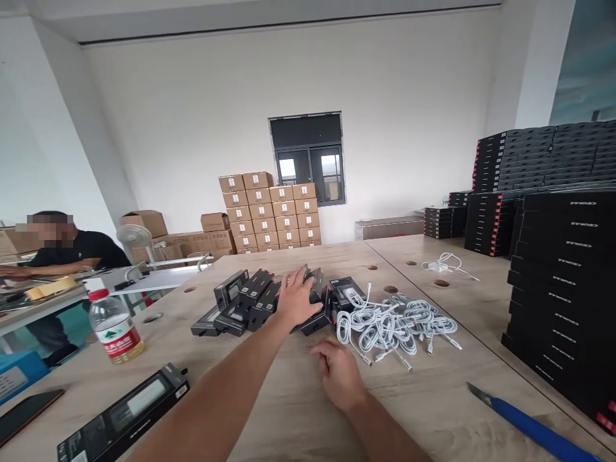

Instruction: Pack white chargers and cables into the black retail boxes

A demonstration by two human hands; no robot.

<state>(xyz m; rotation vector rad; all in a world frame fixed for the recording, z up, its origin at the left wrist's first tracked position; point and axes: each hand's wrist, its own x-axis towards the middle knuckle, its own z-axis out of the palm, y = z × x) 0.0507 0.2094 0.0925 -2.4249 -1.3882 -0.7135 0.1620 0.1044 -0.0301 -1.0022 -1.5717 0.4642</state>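
We have our left hand [297,296] stretched out flat, fingers spread, palm down on a cluster of small black retail boxes [250,300]. It presses on them and clasps nothing, and the boxes under the palm are hidden from us. The boxes fan out to the left of the fingertips, glossy, slim and rectangular, some with clear windows; their print is too small to read.

Our right hand [339,372] rests on the wooden tabletop [289,410], fingers loosely curled; whether anything sits under them we cannot tell. Just beyond its fingers lies a tangled heap of white charging cables [397,323], coiled and smooth.

The tabletop is pale, grainy board with round holes. Right of the right hand a blue-handled utility knife [529,423] is cut off by the edge. Left of the left hand stands a clear plastic bottle [114,327] with a red cap. A longer black box [125,414] lies nearer us, partly cropped. Another person [72,250] sits far left.
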